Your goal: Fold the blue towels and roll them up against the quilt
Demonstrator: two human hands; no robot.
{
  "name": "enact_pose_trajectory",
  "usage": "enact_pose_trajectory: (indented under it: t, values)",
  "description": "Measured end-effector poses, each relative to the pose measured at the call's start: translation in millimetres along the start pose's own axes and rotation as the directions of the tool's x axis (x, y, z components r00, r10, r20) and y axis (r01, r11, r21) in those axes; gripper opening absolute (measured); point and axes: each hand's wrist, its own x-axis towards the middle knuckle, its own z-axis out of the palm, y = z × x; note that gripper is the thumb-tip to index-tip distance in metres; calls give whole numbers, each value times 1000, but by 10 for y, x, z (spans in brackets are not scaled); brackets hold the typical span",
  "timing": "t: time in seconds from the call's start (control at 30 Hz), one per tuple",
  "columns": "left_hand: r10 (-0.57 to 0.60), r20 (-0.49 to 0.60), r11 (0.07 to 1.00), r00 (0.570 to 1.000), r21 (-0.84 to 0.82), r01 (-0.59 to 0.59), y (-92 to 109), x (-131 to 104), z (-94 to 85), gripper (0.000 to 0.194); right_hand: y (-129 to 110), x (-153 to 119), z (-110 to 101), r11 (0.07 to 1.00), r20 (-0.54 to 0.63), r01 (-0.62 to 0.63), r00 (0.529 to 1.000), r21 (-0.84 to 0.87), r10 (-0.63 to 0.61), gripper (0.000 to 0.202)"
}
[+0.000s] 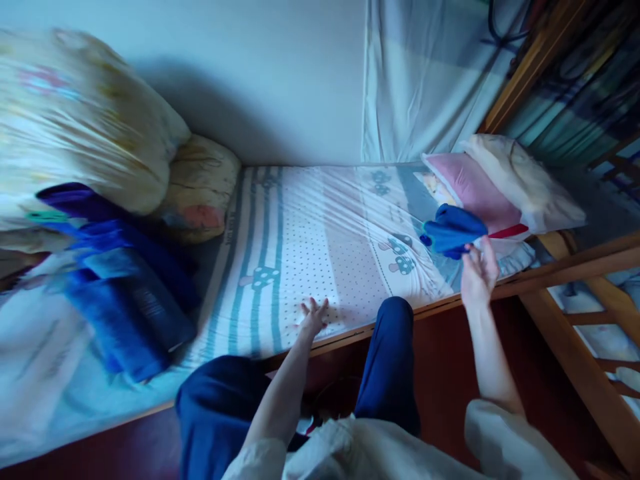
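My left hand [314,317] rests on the mushroom-print bed sheet [305,240] near the bed's front edge, fingers spread and holding nothing. Over by the pillows, my right hand [480,272] has its fingers at the near right corner of a crumpled blue piece of clothing [454,230] and appears to pinch it. What kind of garment it is cannot be made out. Blue folded clothes [127,300] lie in a pile on the left part of the bed, blurred at the edges.
A large cream bundle [95,127] and a patterned pillow [203,190] stand against the wall at left. A pink pillow [473,187], a white pillow [525,187] and a red strip [510,231] are at right. The wooden bed rail [435,308] runs before my knees.
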Motion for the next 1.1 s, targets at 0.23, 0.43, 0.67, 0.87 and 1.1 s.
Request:
enact_pose_trajectory:
  t: [0.23,0.43,0.67,0.87,1.1]
  values:
    - [243,-168,789,955,-538,-296,489,-990,50,78,-14,-2815,1,899,127,-432,898,77,421,50]
    - [336,-364,454,869,-746,-488,955,-2116,42,44,-67,-3322,-34,886,410,-463,807,-5,424,52]
    - [135,-368,287,920,-874,-392,1052,-2451,-570,49,-329,-2531,-153,973,361,-199,904,-115,228,59]
    - [92,-210,6,973,-977,-212,1336,-2555,-718,59,-378,-2610,-177,980,352,-95,924,-172,152,62]
    - [-121,-82,-192,989,-976,-104,1451,-2752,-920,56,-394,-2844,-10,976,482,7,870,-217,101,91]
